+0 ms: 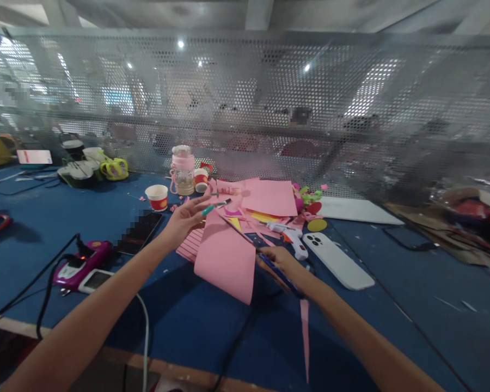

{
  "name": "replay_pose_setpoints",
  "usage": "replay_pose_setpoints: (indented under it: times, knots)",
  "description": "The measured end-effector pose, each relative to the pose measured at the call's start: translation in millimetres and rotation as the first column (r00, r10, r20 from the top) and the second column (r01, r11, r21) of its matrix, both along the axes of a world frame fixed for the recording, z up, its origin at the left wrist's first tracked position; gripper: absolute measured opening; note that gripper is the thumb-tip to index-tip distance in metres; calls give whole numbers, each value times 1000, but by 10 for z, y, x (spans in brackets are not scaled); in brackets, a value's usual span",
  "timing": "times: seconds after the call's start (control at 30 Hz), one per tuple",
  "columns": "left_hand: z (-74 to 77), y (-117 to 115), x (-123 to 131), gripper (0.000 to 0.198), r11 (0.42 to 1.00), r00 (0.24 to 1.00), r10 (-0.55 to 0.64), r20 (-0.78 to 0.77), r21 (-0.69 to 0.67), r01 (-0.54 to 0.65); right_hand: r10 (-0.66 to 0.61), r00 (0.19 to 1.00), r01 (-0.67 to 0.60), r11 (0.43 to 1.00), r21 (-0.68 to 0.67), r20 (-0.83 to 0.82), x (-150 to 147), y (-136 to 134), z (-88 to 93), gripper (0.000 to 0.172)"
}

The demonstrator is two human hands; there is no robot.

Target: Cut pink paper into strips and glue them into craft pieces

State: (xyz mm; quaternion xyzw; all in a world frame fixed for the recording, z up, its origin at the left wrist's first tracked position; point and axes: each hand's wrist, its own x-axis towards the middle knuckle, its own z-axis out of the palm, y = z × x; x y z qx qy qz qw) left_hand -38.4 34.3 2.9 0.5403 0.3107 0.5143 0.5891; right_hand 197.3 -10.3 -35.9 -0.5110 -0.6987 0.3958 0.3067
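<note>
My left hand [184, 220] is closed on the upper left edge of a pink paper sheet [226, 258], which bends down towards me. A small teal-ended tool [207, 210] with a dark tip shows at its fingers; its kind is unclear. In my right hand [280, 262] is a pair of blue-handled scissors [280, 272], its blades along the sheet's upper right edge. Below the right wrist hangs a narrow pink paper strip [305, 337]. Behind the hands lie another pink sheet [271, 197] and mixed paper scraps. A white glue gun [289, 234] rests just beyond my right hand.
A white phone [338, 261] lies to the right, a dark phone [141, 231] to the left. A paper cup [157, 197] and a pink-lidded bottle [183, 171] stand at the back. A purple power strip [84, 264] with cables sits at left. A perforated metal screen [245, 81] rises behind the blue table.
</note>
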Motion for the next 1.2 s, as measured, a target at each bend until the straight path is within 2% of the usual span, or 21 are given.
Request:
replay_pose_setpoints:
  times: [0.1,0.23,0.37,0.67,0.87,1.07,1.2]
  knots:
    - [-4,-2,42,32,990,993,115,18,-86,-113,78,997,-77,993,-88,11,-36,-34,28,35]
    - [2,-11,76,26,970,978,204,52,-149,-194,88,996,-89,985,-148,-13,-64,-60,30,35]
    - [-22,4,70,24,968,977,207,54,-159,-196,76,996,-82,979,-186,-37,-66,-66,13,31]
    - [-69,16,67,18,976,989,147,36,-171,-138,122,993,-120,982,-148,1,-13,7,-59,15]
    - [-47,2,65,17,977,991,129,41,-173,-120,120,993,-119,984,-135,0,25,46,-171,16]
    - [-27,-25,97,15,970,992,127,10,-211,-122,133,990,-140,973,-183,-53,-7,3,-86,14]
    - [-38,-21,93,14,969,993,118,18,-219,-111,120,991,-128,977,-173,-55,-20,-15,-97,15]
